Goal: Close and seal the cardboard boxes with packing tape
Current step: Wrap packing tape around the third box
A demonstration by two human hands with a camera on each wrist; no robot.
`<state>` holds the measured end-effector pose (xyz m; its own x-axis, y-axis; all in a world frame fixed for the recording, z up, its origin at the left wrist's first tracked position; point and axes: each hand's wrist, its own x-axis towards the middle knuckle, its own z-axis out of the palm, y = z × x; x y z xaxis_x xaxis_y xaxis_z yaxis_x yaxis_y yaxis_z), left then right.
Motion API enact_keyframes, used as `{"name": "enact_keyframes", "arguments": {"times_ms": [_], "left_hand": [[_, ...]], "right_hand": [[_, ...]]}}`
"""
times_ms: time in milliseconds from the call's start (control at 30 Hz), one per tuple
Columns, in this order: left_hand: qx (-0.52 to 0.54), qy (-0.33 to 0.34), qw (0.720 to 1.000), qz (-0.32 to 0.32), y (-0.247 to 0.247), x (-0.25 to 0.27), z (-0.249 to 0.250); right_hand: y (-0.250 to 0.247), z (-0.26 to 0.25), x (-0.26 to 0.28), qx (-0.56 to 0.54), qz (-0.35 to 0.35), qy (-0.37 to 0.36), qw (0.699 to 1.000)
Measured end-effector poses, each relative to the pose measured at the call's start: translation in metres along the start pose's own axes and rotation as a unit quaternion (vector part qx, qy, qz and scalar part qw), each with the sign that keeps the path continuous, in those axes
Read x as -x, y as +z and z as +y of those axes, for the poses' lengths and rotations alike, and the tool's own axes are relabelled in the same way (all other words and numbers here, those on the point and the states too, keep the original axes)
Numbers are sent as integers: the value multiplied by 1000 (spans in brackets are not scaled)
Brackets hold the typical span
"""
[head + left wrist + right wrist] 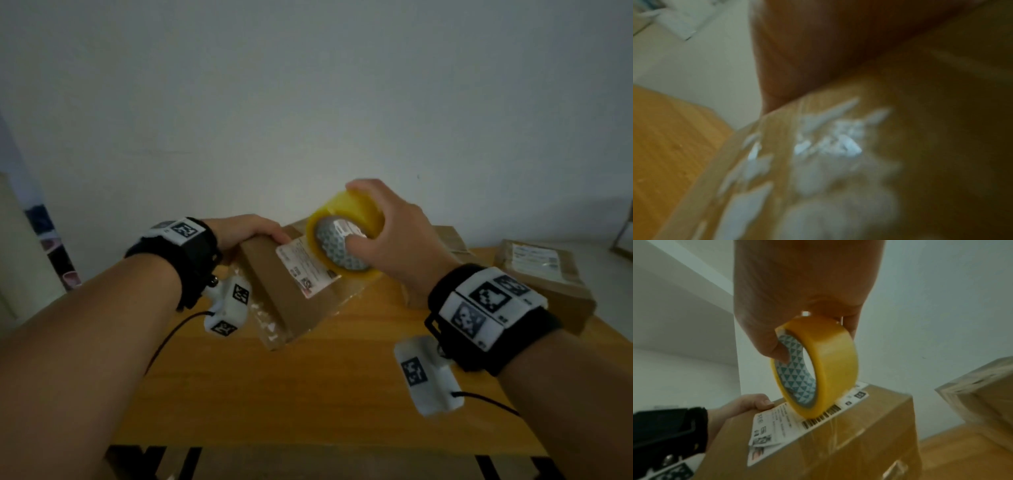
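At the left, the left hand (251,231) grips the far left edge of the cardboard box (274,287), fingers curled over the edge with the thumb on the top face near the shipping label (797,417); the left wrist view is too blurred to add more than cardboard, old tape scraps and palm. The box is tilted up off the wooden bench (308,394), its long axis running from the near left toward the far right, so the labelled face slopes toward the person. Just right of that hand, on the labelled face, the roll of packing tape (344,236) stands on its edge; in the right wrist view its rim touches the label by the barcode, and a clear strip of tape runs from it down the box's near face. The right hand (387,240) is clamped on the roll from above, thumb inside the patterned core and fingers wrapped over the yellow outer turns. The roll sits directly below that grip, so the coming pull probably runs along the box's length, toward the left hand holding it steady. Farther right, other taped boxes (544,277) lie on the bench, well apart.
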<state>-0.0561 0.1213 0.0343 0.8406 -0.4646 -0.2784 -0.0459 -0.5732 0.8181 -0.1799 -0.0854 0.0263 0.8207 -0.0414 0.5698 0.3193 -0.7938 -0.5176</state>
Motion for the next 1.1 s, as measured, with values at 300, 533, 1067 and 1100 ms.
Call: {"name": "enact_keyframes", "arguments": {"times_ms": [300,533,1067,1100], "left_hand": [[83,-40,996,-21,-1,-13,-35],[-172,-39,984,-3,1,-24,-35],[-437,-17,898,-47,47,-16,-30],[-429,-3,901,-61,47,-15,-29]], "right_hand": [[22,1,-13,59,-19,-20,998],[69,17,-11,80,-73,3,994],[79,3,-28,87,-123,55,987],[74,0,-27,93,-125,58,986]]}}
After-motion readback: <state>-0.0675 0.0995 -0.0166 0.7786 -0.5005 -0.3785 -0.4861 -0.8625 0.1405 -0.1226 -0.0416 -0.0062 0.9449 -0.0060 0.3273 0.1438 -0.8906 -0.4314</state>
